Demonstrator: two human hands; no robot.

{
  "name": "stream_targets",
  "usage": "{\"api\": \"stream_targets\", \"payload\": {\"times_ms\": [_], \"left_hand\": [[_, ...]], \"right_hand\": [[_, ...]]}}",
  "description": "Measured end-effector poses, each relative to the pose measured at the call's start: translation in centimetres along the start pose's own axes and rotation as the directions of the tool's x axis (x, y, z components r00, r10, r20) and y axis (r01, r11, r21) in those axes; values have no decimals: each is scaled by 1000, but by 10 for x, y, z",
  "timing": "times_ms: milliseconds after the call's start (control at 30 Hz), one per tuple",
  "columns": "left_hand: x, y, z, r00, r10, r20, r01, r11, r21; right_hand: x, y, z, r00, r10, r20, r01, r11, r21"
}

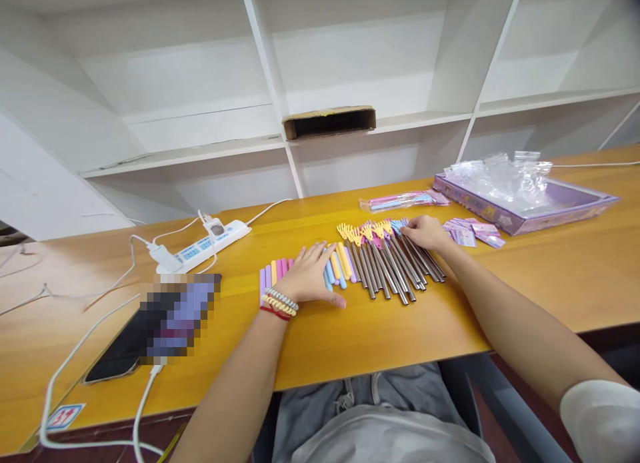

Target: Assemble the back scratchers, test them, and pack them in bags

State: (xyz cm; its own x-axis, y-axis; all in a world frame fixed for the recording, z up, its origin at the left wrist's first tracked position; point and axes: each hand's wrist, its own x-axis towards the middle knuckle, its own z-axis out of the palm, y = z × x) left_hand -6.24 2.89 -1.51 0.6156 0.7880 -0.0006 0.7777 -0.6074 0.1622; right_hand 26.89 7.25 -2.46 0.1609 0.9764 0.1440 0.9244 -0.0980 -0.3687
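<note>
My left hand (310,276) lies palm down with fingers spread over a row of pastel handle tubes (345,260) in purple, yellow, pink and blue; it covers part of the row. To the right, several back scratchers with metal rods (385,266) lie side by side, their small yellow, pink and blue claw heads (367,232) pointing away from me. At the right end of those heads, my right hand (426,234) has its fingers curled together on a blue claw head (399,225). The fingertips partly hide that head.
Behind lies a bagged set (405,200). Small printed cards (475,232) are near a purple box lid (560,218) holding clear bags (505,180). On the left are a power strip (205,246), cables and a phone (117,346). White shelves hold a cardboard box (330,123).
</note>
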Motion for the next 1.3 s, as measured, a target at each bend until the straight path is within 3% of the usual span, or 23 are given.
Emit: {"api": "stream_targets", "payload": {"times_ms": [300, 467, 700, 1000, 1300], "left_hand": [[-2, -2, 0, 989, -101, 111, 103, 995, -18], [-1, -6, 2, 996, -60, 73, 65, 996, -62], [0, -11, 5, 998, -57, -7, 56, 992, -114], [0, -13, 5, 999, -47, 3, 47, 992, -120], [2, -14, 7, 999, -50, -7, 49, 992, -119]], "right_hand": [[-1, 1, -4, 998, 35, 58, -29, 995, -93], [0, 2, -6, 985, 48, 167, -21, 987, -160], [0, 0, -3, 987, 50, 156, -24, 986, -165], [1, -1, 1, 975, 45, 216, -13, 989, -149], [2, 0, 3, 981, 55, 187, -25, 987, -159]]}}
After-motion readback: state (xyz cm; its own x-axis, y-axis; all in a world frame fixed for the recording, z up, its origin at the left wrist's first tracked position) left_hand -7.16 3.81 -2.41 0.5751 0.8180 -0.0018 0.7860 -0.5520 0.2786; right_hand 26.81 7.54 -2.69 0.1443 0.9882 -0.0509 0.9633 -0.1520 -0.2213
